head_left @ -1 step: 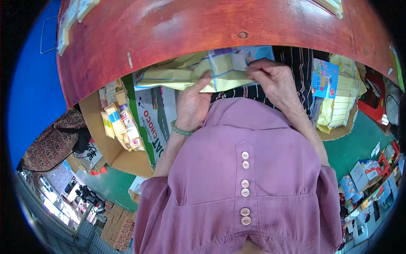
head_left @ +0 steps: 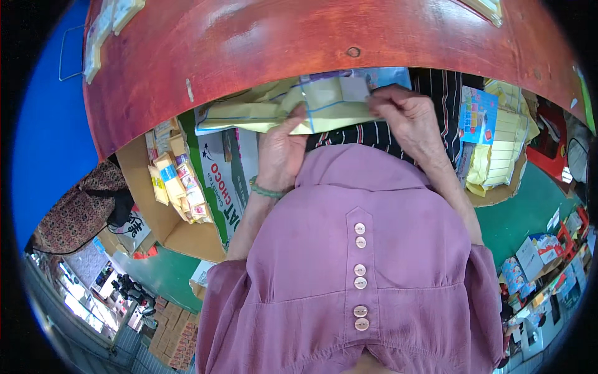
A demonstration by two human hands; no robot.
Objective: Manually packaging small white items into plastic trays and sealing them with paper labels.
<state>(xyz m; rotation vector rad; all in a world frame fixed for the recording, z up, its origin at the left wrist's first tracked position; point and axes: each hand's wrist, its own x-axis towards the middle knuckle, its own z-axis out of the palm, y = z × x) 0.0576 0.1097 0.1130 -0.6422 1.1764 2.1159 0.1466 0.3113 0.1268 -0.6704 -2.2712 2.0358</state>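
Observation:
A pale yellow sheet point(head_left: 330, 113) with blue lines, creased and folded, lies over my lap below the red table's edge. I cannot tell whether it is paper or thin plastic. My left hand point(head_left: 283, 149), with a green bracelet on its wrist, grips the sheet's lower edge, thumb on top and fingers partly hidden. At the sheet's right end, the curled fingers of my right hand point(head_left: 408, 118) pinch its edge. Beside those fingertips a small whitish rectangle point(head_left: 354, 88) shows on the sheet. Blue printed packaging point(head_left: 389, 77) lies just behind, partly under the table.
The red wooden table point(head_left: 268, 43) overhangs my lap. At left stands an open cardboard box point(head_left: 171, 234) with several small packets point(head_left: 177, 181), next to a green and white carton point(head_left: 221, 181). On the right, another box holds yellow striped sheets point(head_left: 503, 153) and a blue printed pack point(head_left: 478, 115).
My right hand has shifted slightly right and down. My left hand has moved a touch left, and the sheet has shifted slightly with the hands.

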